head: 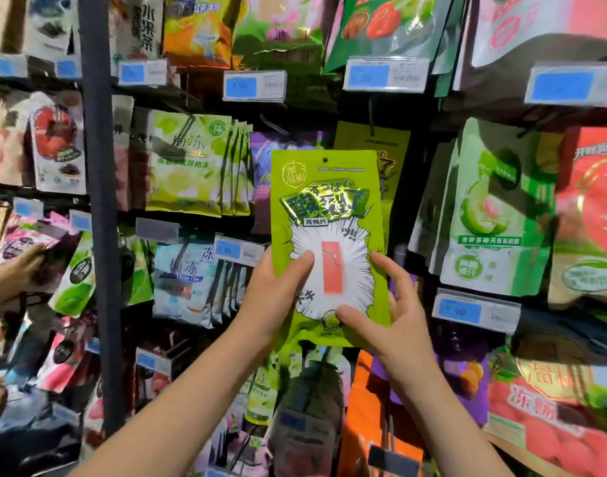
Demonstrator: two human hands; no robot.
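I hold a flat lime-green snack pouch (pixel 329 208) upright in front of a shop display wall. It has a white burst graphic with a red strip in the middle and a hang hole at the top. My left hand (pixel 278 294) grips its lower left edge, thumb across the front. My right hand (pixel 395 304) holds the lower right corner, thumb on the front and fingers spread behind the edge. A matching green pouch (pixel 395 156) hangs on a peg just behind it.
Rows of hanging snack bags fill the wall, with blue price tags (pixel 241 86) on the peg ends. A dark upright post (pixel 100 201) stands at left. Another person's hand (pixel 23 263) reaches to bags at the far left. Red and green bags (pixel 495 208) hang at right.
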